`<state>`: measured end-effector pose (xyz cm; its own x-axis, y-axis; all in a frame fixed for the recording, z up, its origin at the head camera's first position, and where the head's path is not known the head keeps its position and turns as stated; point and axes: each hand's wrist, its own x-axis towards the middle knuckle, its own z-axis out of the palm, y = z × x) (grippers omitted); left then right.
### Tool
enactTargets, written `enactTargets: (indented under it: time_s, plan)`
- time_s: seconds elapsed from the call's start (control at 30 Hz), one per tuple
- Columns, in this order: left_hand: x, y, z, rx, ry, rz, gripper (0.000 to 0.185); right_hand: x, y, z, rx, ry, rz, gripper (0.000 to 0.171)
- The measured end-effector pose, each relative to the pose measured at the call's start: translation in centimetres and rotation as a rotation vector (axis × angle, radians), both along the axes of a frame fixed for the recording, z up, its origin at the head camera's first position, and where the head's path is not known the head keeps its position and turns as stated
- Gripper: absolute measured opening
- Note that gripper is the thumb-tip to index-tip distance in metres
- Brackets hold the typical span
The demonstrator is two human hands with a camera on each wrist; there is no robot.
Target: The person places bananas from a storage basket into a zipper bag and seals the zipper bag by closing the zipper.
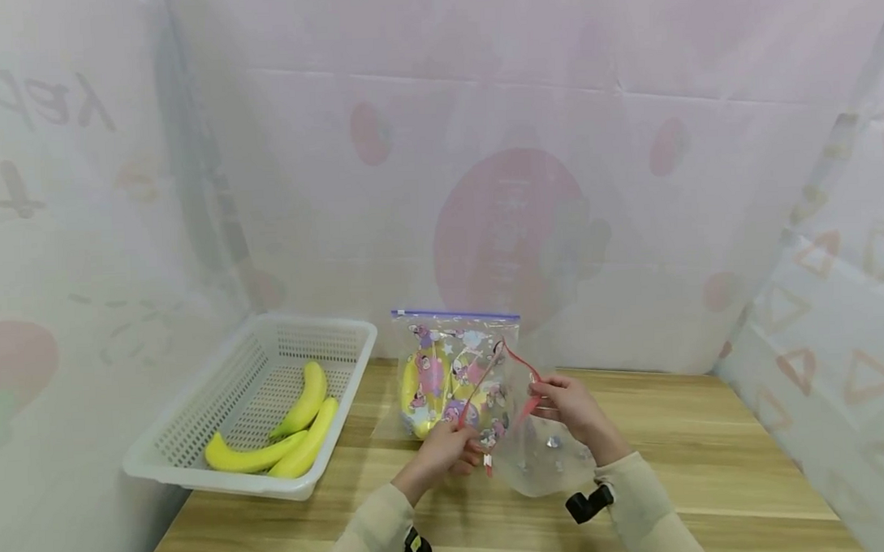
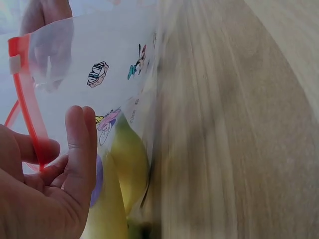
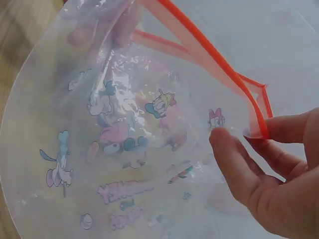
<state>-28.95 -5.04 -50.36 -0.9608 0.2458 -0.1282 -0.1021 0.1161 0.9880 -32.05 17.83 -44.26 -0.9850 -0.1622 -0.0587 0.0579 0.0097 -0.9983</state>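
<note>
1. Two hands, left and right, each grip pinching the red zip strip of an empty bag above the worktop.
2. Likely light, limp, slippery; best pinched at the stiffer strip.

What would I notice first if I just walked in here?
Two hands, the left hand and the right hand, holding open a clear cartoon bag with a red zip strip in the middle of the wooden table. To the left, bright yellow bananas lie in a white basket.
</note>
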Motion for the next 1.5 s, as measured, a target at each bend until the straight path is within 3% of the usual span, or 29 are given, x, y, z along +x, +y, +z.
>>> enactTargets:
  time_s: [0.2, 0.43, 0.8, 1.0, 1.3, 1.5]
  plan:
    - [-0.2, -0.4, 0.1, -0.018, -0.007, 0.012, 0.023, -0.5, 0.6, 0.4, -0.152, -0.100, 0.088, 0.009]
    - [-0.1, -0.9, 0.0, -0.048, -0.014, 0.019, 0.023, -0.7, 0.8, 1.4, 0.011, -0.060, 0.045, 0.009]
    - [-0.3, -2.2, 0.3, -0.078, -0.005, 0.024, 0.024, -0.9, 2.4, 2.1, 0.074, -0.055, 0.075, 0.010]
    - [-0.2, -2.0, 0.9, -0.116, 0.027, 0.001, 0.019, -0.9, 1.7, 2.2, 0.125, -0.041, 0.086, 0.014]
    - [-0.6, -0.5, 2.5, -0.140, 0.078, -0.059, 0.026, -1.1, 0.2, 1.7, -0.078, -0.121, 0.213, 0.012]
    - [-0.6, -1.0, 3.6, -0.156, 0.088, -0.072, 0.038, -1.7, 0.3, 0.9, -0.162, -0.160, 0.258, 0.010]
